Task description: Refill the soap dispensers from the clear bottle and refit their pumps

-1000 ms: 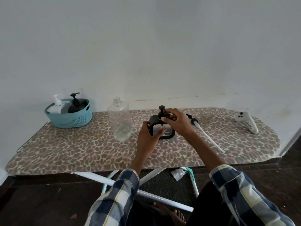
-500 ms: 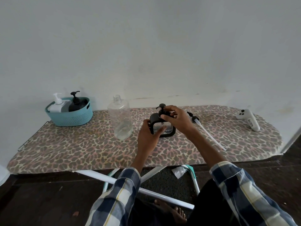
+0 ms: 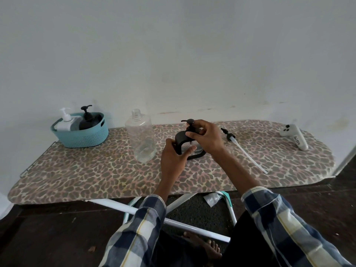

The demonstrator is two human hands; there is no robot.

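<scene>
Basket [image 3: 81,138] with 2 dispensers [image 3: 77,123]

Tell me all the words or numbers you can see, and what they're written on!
White controller: black handwriting along its handle, too small and blurred to read for sure.
Dispensers in the teal basket, the clear bottle and the black dispenser in the hands: no writing visible.

The right hand [image 3: 207,138] hides the dispenser [image 3: 183,140] at its 3 o'clock side; its liquid level is unreadable.
</scene>
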